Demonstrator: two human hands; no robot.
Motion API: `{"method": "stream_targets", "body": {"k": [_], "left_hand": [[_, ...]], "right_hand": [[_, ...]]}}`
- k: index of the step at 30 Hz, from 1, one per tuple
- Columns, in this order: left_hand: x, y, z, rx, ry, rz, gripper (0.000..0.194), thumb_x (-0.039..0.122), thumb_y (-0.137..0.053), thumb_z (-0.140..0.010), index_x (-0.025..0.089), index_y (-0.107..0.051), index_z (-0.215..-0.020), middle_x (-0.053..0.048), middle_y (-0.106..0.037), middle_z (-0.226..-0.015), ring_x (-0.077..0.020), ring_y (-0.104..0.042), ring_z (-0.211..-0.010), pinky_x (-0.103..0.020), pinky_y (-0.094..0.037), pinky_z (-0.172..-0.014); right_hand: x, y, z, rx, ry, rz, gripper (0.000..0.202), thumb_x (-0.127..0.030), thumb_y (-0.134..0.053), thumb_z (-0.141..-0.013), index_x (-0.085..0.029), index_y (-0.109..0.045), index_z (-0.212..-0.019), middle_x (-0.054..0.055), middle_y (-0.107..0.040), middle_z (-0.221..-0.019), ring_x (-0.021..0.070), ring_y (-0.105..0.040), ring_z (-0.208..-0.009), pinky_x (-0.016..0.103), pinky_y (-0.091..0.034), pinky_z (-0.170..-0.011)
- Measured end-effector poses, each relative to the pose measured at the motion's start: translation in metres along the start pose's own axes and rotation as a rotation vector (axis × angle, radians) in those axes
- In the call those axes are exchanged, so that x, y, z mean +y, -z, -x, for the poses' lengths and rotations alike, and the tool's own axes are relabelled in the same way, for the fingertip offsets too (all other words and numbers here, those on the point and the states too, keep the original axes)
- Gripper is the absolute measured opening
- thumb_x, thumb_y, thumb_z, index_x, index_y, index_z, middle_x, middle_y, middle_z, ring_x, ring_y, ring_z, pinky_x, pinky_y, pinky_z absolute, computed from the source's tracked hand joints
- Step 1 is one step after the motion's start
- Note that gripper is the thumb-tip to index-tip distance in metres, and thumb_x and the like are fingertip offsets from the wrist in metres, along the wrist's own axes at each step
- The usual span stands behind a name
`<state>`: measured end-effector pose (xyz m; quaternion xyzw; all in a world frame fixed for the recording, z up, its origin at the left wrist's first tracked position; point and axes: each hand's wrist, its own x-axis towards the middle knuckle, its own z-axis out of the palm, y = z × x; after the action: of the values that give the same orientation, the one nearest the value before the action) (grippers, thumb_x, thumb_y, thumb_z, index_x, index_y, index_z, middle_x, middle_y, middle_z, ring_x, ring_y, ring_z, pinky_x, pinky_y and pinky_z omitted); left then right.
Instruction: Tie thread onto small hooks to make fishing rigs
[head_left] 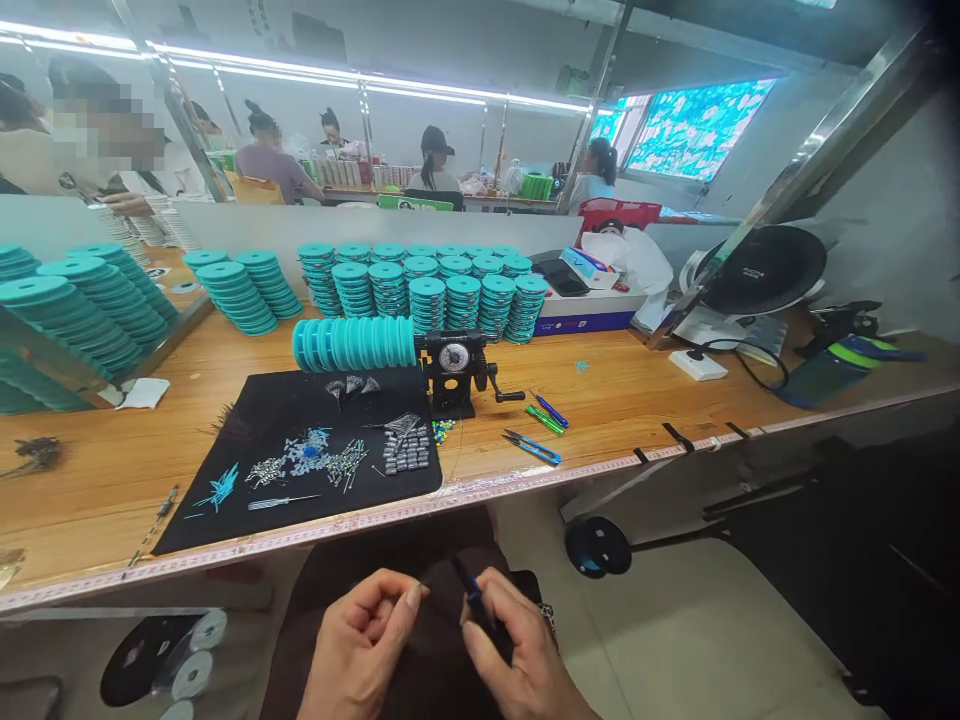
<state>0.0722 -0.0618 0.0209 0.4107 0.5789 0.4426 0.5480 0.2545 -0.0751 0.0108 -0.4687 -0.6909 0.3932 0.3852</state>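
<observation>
My left hand (364,640) is closed in a pinch above my lap, thumb against forefinger; what it holds, if anything, is too small to make out. My right hand (525,640) wraps around a slim dark tool with a blue part (472,588), whose tip points up and left. Both hands are below the bench edge, a little apart. Beyond them lies a black mat (337,505) with a small screwdriver (281,502), cut blue tubes (221,487), clear bits (307,455) and grey metal weights (406,452).
A hand-crank winder (454,370) carries a row of turquoise spools (356,343). Stacked spools (426,290) stand behind it. Blue thread snips (532,448) and pens (550,409) lie to its right. A fan (757,270) and bottle (832,372) are farther right; several people sit beyond.
</observation>
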Motion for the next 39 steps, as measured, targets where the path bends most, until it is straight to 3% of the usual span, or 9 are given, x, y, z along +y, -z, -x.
{"method": "stream_targets", "body": {"k": [5,8,14,22,25,28,34,37,39], "left_hand": [[0.005,0.008,0.000,0.138,-0.288,-0.305,0.027,0.044,-0.067,-0.081,0.017,-0.071,-0.078,0.002,-0.058,-0.056,-0.0103,-0.050,-0.046,-0.017,-0.040,-0.043],[0.005,0.011,0.000,0.118,-0.448,-0.408,0.019,0.035,-0.064,-0.084,0.017,-0.071,-0.081,0.000,-0.066,-0.062,-0.0103,-0.055,-0.046,-0.017,-0.045,-0.045],[-0.006,0.016,-0.002,0.087,-0.823,-0.548,0.010,0.016,-0.062,-0.086,0.020,-0.069,-0.093,0.000,-0.071,-0.071,-0.0121,-0.066,-0.058,-0.018,-0.054,-0.058],[-0.013,0.016,-0.005,0.082,-0.929,-0.618,0.016,0.012,-0.066,-0.084,0.021,-0.068,-0.097,0.001,-0.070,-0.071,-0.0113,-0.065,-0.059,-0.019,-0.053,-0.063],[-0.009,0.012,-0.002,0.072,-0.820,-0.529,0.010,0.015,-0.065,-0.083,0.020,-0.069,-0.092,0.001,-0.069,-0.069,-0.0114,-0.063,-0.055,-0.018,-0.052,-0.057],[-0.001,0.009,0.002,0.074,-0.534,-0.415,0.007,0.025,-0.068,-0.081,0.019,-0.072,-0.082,-0.001,-0.069,-0.067,-0.0117,-0.058,-0.049,-0.018,-0.047,-0.047],[0.008,0.010,0.006,-0.018,-0.029,-0.020,0.036,0.051,-0.075,-0.070,0.016,-0.073,-0.069,0.002,-0.055,-0.049,-0.0102,-0.046,-0.043,-0.020,-0.037,-0.042],[0.010,0.006,0.007,-0.105,0.098,0.149,0.040,0.054,-0.074,-0.069,0.015,-0.072,-0.069,0.000,-0.058,-0.054,-0.0121,-0.050,-0.049,-0.023,-0.042,-0.050],[0.011,0.004,0.006,-0.140,0.134,0.172,0.038,0.052,-0.074,-0.070,0.014,-0.072,-0.071,-0.002,-0.062,-0.059,-0.0140,-0.053,-0.055,-0.024,-0.045,-0.054]], "right_hand": [[0.006,-0.002,0.013,0.122,0.051,0.124,0.008,-0.015,-0.044,-0.083,-0.021,-0.048,-0.087,0.003,-0.049,-0.089,0.0167,-0.051,-0.079,0.026,-0.041,-0.070],[0.001,-0.007,0.013,0.051,0.145,0.168,0.009,-0.013,-0.045,-0.077,-0.021,-0.043,-0.080,0.003,-0.049,-0.085,0.0173,-0.050,-0.076,0.026,-0.041,-0.066],[-0.013,-0.005,-0.001,-0.028,0.091,0.236,0.011,-0.013,-0.046,-0.079,-0.021,-0.039,-0.076,0.004,-0.051,-0.084,0.0191,-0.051,-0.078,0.029,-0.043,-0.068],[-0.010,-0.010,0.002,-0.031,0.081,0.247,0.007,-0.013,-0.047,-0.080,-0.020,-0.046,-0.081,0.005,-0.054,-0.087,0.0189,-0.053,-0.080,0.029,-0.045,-0.071],[-0.006,-0.014,0.002,0.022,0.142,0.230,0.008,-0.013,-0.046,-0.079,-0.021,-0.043,-0.078,0.003,-0.051,-0.081,0.0169,-0.053,-0.074,0.026,-0.043,-0.065],[-0.001,-0.018,0.002,0.058,0.183,0.218,0.013,-0.011,-0.045,-0.080,-0.022,-0.038,-0.076,0.000,-0.046,-0.075,0.0146,-0.050,-0.067,0.023,-0.040,-0.059],[0.005,-0.033,0.009,0.168,0.261,0.167,0.018,-0.010,-0.046,-0.079,-0.023,-0.034,-0.074,-0.001,-0.041,-0.074,0.0146,-0.048,-0.065,0.024,-0.037,-0.056],[0.004,-0.039,0.013,0.255,0.219,0.112,0.018,-0.011,-0.045,-0.080,-0.023,-0.033,-0.074,-0.001,-0.040,-0.072,0.0141,-0.046,-0.063,0.025,-0.034,-0.054],[0.004,-0.038,0.014,0.216,0.170,0.095,0.018,-0.011,-0.044,-0.082,-0.022,-0.033,-0.074,-0.001,-0.041,-0.073,0.0139,-0.046,-0.064,0.025,-0.035,-0.055]]}}
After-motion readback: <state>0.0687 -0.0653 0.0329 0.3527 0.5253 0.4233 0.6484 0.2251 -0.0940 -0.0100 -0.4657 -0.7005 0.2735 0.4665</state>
